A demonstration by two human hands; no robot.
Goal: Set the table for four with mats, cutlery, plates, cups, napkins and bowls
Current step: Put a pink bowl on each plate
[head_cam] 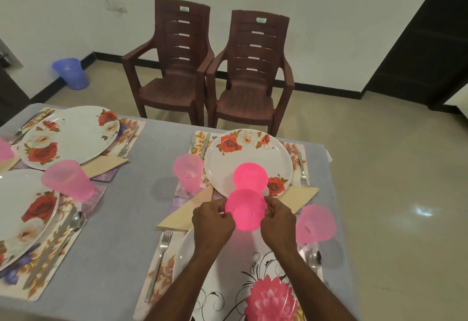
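Bowl (245, 209) held by its rim between your left hand (212, 222) and right hand (277, 220), above near plate (187, 252), with second bowl (250, 178) just beyond on far plate (253, 161).

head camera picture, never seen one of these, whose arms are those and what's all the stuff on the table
There is no machine here. The single picture comes from a wide-angle camera worn on a person's head, looking forward and down, so the two bare arms are that person's own. The left hand and right hand together hold a translucent pink plastic bowl by its rim, above the grey tablecloth. A second pink bowl sits on the far white plate with red roses. Each place has a floral mat, a plate, steel cutlery, a beige folded napkin and a pink plastic cup. Behind stand two brown plastic chairs.
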